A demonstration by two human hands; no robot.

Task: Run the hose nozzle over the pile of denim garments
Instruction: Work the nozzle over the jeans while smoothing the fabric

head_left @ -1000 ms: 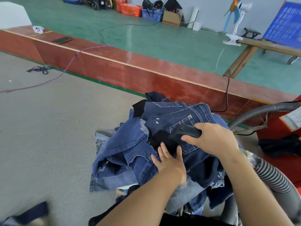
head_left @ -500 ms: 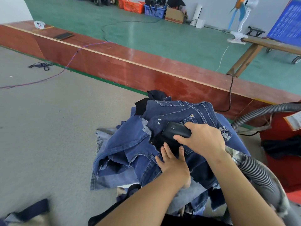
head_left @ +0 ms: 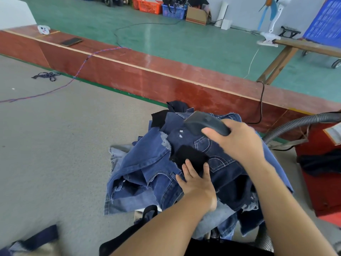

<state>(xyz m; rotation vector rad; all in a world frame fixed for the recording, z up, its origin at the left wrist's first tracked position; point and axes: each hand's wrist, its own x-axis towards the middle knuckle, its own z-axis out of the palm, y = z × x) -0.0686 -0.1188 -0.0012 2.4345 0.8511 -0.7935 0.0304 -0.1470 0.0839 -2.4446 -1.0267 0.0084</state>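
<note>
The right hand [head_left: 238, 143] grips the dark hose nozzle [head_left: 204, 123] at the far top of the denim pile [head_left: 147, 163] — its long axis points up-left. The left hand [head_left: 197, 182] presses flat on the denim, fingers straight.

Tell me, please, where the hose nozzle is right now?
The hose nozzle is right of centre, gripped by the right hand at the denim pile's far edge.

Place: a garment workshop or small factory floor.
Work surface: a wide grey felt-covered table [head_left: 55, 154] with a red wooden rim [head_left: 166, 78].
On the table: a heap of denim pieces [head_left: 147, 174].
Beyond the rim: green painted floor [head_left: 184, 39], plastic crates [head_left: 149, 6], a cardboard box [head_left: 196, 15].
Right of the heap: a ribbed grey hose [head_left: 295, 124].
</note>
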